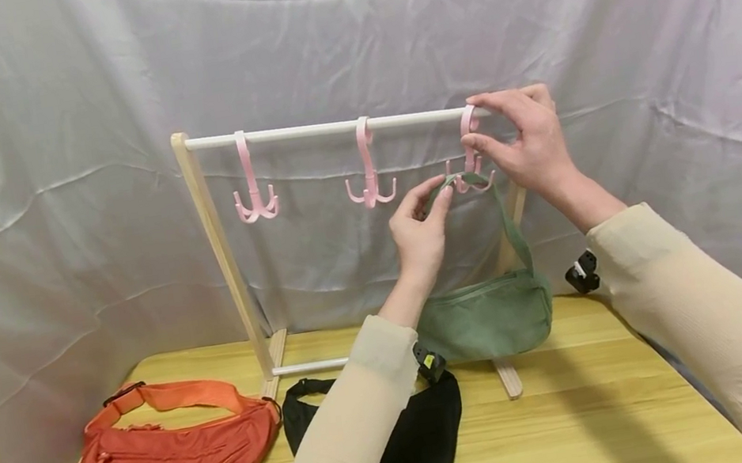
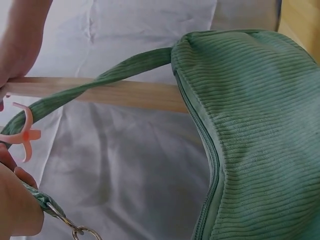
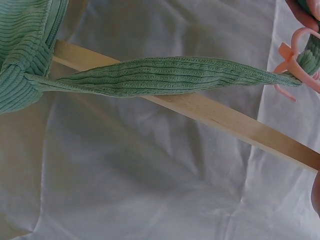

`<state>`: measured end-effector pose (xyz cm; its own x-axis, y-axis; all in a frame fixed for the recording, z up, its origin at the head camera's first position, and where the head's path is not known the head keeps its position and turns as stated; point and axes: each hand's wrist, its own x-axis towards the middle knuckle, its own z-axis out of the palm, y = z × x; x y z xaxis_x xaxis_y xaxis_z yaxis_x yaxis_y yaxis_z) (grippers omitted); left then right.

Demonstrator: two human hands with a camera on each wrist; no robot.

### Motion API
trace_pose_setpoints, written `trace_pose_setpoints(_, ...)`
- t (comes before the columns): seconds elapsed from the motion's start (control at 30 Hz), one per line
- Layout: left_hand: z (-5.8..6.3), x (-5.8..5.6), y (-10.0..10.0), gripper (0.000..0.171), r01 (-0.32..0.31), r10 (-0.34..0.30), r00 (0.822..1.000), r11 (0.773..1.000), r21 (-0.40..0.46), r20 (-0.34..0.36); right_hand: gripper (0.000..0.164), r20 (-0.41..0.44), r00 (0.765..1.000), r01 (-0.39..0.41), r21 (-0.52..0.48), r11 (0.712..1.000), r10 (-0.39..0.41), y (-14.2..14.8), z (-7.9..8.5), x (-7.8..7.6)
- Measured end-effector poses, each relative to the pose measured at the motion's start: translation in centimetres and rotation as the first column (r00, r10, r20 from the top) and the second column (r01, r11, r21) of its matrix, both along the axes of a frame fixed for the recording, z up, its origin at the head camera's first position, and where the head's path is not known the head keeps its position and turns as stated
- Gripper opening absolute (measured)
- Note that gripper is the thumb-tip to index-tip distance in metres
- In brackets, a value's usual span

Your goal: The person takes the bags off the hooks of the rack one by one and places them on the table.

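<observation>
A green corduroy shoulder bag (image 1: pixel 492 319) hangs by its strap (image 1: pixel 513 230) at the rightmost pink hook (image 1: pixel 471 160). My left hand (image 1: pixel 420 236) pinches the strap between thumb and fingers, close beside the hook's prongs. With thumb and fingers my right hand (image 1: pixel 533 139) holds the upper part of this same hook, right at the white bar (image 1: pixel 306 131). In the left wrist view the ribbed bag body (image 2: pixel 265 130) shows its zipper, and metal rings (image 2: pixel 80 231) dangle below the left hand. The right wrist view shows the strap (image 3: pixel 165 75) running into the pink prongs (image 3: pixel 287 57).
Two more pink hooks, one left (image 1: pixel 251 177) and one middle (image 1: pixel 368 164), hang from the bar on a wooden-legged rack (image 1: pixel 218 246). An orange waist bag (image 1: pixel 175 461) and a black bag (image 1: pixel 417 441) lie on the wooden table (image 1: pixel 559 427). Grey cloth (image 1: pixel 103 79) hangs behind.
</observation>
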<state>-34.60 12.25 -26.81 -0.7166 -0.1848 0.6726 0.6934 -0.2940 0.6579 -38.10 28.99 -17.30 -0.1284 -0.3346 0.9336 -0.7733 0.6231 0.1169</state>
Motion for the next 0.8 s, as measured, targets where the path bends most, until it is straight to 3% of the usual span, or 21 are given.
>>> trace_pose_setpoints(0.27, -0.2, -1.7, 0.7, 0.025, 0.014, -0.013, 1.000, 0.999, 0.033, -0.005, 0.049, 0.003, 1.000, 0.010, -0.006, 1.000, -0.010, -0.1, -0.1, 0.0)
trace_pose_setpoints(0.43, 1.3, 0.0, 0.2, 0.026, 0.021, -0.021, 1.000, 1.000, 0.006, -0.006, 0.049, -0.003, 1.000, 0.006, -0.009, 1.000, -0.006, -0.2, -0.1, 0.0)
trace_pose_setpoints(0.6, 1.7, 0.2, 0.2, 0.026, 0.033, -0.033, 0.999, 0.999, -0.002, -0.003, 0.049, -0.012, 1.000, 0.004, -0.015, 1.000, -0.004, -0.3, -0.1, 0.0)
trace_pose_setpoints(0.8, 1.2, -1.4, 0.6, 0.026, 0.041, -0.040, 0.999, 0.999, 0.023, -0.016, 0.049, 0.003, 1.000, 0.016, -0.026, 1.000, -0.016, -0.5, -0.1, 0.2)
